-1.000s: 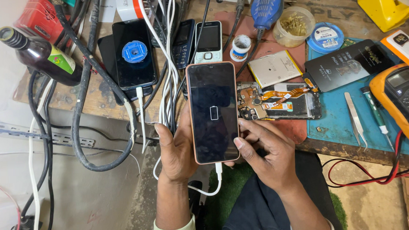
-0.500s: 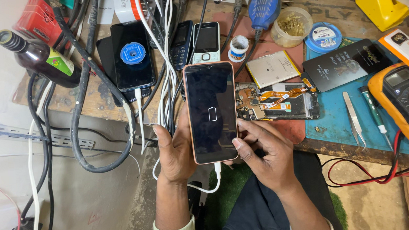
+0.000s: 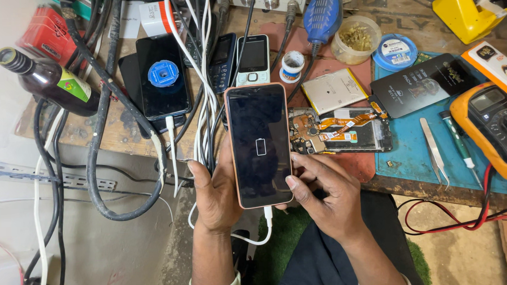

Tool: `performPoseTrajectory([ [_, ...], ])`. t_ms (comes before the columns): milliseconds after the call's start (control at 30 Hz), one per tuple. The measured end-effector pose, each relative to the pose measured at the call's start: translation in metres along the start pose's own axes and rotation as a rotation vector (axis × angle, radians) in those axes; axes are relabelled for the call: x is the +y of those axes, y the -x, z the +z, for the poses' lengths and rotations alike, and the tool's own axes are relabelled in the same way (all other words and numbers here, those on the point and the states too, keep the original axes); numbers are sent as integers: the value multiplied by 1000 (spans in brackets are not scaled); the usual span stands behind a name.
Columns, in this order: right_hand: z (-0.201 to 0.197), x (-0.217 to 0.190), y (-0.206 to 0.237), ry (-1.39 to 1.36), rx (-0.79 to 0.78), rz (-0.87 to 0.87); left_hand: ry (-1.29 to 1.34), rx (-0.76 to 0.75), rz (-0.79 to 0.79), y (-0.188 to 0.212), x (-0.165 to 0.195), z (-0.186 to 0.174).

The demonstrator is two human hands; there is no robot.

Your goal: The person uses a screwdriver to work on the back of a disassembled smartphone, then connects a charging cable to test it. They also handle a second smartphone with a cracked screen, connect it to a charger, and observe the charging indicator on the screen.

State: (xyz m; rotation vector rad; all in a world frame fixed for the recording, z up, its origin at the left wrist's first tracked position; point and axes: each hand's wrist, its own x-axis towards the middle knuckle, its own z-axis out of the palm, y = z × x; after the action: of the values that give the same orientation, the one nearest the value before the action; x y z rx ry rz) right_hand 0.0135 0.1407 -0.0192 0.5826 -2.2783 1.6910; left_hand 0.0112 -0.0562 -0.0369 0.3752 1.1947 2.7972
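I hold a smartphone [image 3: 260, 145] with a pinkish frame upright in front of me; its dark screen shows a small battery symbol. My left hand [image 3: 214, 192] cradles its back and left edge. My right hand [image 3: 324, 193] grips the lower right edge, thumb on the glass. A white charging cable [image 3: 262, 230] is plugged into the phone's bottom and loops under my left wrist. Just behind the phone lies an opened phone body [image 3: 344, 131] with orange flex cables on the workbench [image 3: 122, 137].
Black and white cables [image 3: 202, 87] hang over the bench's left front. A dark bottle [image 3: 45, 80], a black phone with a blue disc [image 3: 162, 78], two keypad phones [image 3: 253, 60], a battery [image 3: 334, 90], tweezers [image 3: 434, 150], an orange multimeter [image 3: 495, 129] and a blue mat [image 3: 414, 158] lie around.
The phone and both hands have stayed almost still; the view has shifted only slightly.
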Motion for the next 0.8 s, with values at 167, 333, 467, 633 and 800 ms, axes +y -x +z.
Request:
performPoseTrajectory([
  [167,0,1,0,6,-3,-6,-12,-12,5,0,0,-1],
  [333,1,0,1,-17,0,6,-9,-1,4,1,0,-2],
  [467,0,1,0,-3,3,9,-7,-2,2,0,-1,0],
  [633,0,2,2,16,11,10,-53,20,-2,-3,1,3],
  [800,1,2,2,22,13,8,-70,9,0,-5,4,7],
])
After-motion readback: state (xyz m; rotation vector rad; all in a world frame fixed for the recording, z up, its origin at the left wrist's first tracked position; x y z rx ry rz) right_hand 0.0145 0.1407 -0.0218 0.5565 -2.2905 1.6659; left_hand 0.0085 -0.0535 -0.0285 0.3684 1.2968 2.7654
